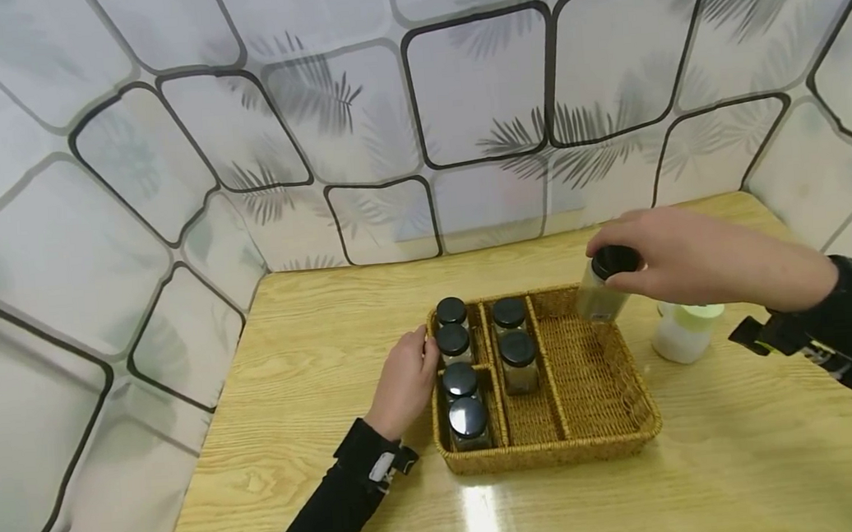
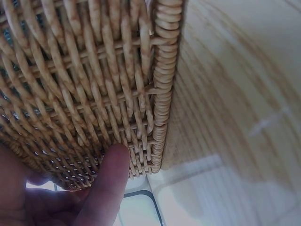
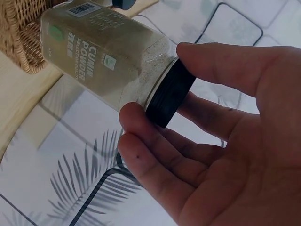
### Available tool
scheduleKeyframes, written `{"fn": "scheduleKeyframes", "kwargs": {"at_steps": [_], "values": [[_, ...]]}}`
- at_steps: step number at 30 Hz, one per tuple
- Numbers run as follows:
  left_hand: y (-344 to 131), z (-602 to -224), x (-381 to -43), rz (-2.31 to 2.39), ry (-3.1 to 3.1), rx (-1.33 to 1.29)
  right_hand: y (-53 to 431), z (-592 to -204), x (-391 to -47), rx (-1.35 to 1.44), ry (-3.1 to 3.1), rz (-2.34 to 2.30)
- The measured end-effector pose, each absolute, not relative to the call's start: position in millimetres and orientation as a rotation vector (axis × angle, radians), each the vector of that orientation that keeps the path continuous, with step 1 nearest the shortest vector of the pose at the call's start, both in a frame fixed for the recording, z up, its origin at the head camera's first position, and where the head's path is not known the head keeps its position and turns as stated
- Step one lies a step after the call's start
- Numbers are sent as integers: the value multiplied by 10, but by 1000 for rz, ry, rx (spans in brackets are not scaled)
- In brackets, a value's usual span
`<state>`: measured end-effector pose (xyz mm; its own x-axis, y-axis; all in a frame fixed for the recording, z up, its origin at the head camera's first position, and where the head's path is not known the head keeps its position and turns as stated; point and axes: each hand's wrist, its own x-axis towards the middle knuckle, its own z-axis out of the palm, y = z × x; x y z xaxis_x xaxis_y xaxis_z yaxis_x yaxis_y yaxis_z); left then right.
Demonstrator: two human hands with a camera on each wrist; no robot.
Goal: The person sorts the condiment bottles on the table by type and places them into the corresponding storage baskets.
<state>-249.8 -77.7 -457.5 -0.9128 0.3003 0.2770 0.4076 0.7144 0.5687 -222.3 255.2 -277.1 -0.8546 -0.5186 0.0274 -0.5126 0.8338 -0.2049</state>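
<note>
My right hand (image 1: 666,253) pinches the black lid (image 3: 171,94) of a clear jar of cumin powder (image 3: 106,56). In the head view, this tilted jar (image 1: 597,297) is above the far right corner of a wicker basket (image 1: 550,455). My left hand (image 1: 404,379) holds the basket's left wall near the rim. In the left wrist view, a finger (image 2: 110,181) presses the woven outer side (image 2: 89,84). Several black-lidded jars stand in the basket's left compartments (image 1: 468,418) and middle compartment (image 1: 518,358). The right compartment (image 1: 585,378) shows bare weave.
A white container with a pale green lid (image 1: 686,334) stands right of the basket, partly behind my right arm. The wooden table (image 1: 312,340) meets a patterned curtain-like backdrop (image 1: 484,89) at the back and sides.
</note>
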Motion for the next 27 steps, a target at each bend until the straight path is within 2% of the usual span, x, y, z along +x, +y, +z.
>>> {"fn": "scheduleKeyframes", "kwargs": {"at_steps": [27], "values": [[-789, -4605, -2525, -974, -2737, -581, 2075, -2766, -1826, -981, 2899, -295]]}}
